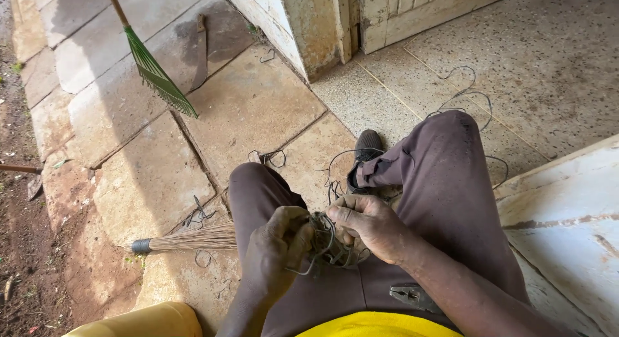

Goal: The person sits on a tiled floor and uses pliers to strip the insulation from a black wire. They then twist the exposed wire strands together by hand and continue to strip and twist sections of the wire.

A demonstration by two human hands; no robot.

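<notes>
Where hands (pixel 322 237) meet, wire tangle (pixel 329 247), broom (pixel 187 239) beside.

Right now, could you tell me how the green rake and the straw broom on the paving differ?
The green rake has flat green tines fanned from a wooden handle and stands tilted, tips on the slabs; the straw broom is a tan bundle bound by a dark band, lying flat. The rake is far from the hands; the broom lies close beside the left hand, partly behind the knee. Both rest on the stone paving.
</notes>
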